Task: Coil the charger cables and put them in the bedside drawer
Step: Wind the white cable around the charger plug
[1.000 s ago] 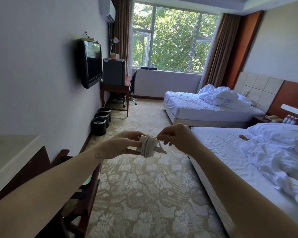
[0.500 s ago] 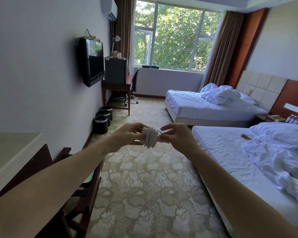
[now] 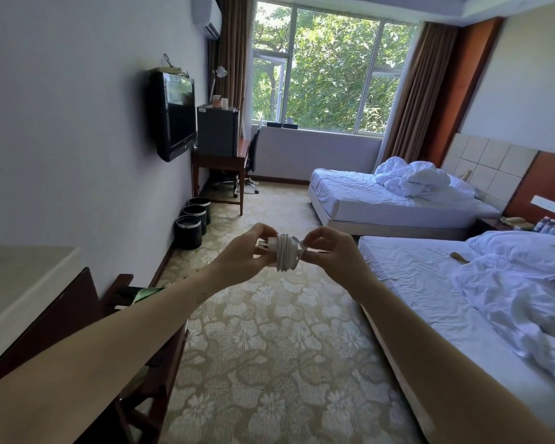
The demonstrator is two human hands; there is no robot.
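A white charger [image 3: 285, 253] with its cable wound tightly around the plug block is held out in front of me above the carpet. My left hand [image 3: 242, 255] grips the plug end, where the metal prongs stick out to the left. My right hand [image 3: 329, 253] pinches the loose tail of the cable against the coil's right side. The bedside table [image 3: 491, 224] stands between the two beds at the far right; its drawer is hidden from here.
The near bed [image 3: 446, 302] with rumpled white bedding runs along my right, a second bed [image 3: 382, 203] behind it. A wooden luggage rack [image 3: 135, 302] and counter stand at my left. Black bins [image 3: 189, 229] line the left wall below a TV. Patterned carpet lies between.
My hands have stayed together on the charger while the right fingers worked the cable's loose end against the coil. The view has shifted slightly forward and left.
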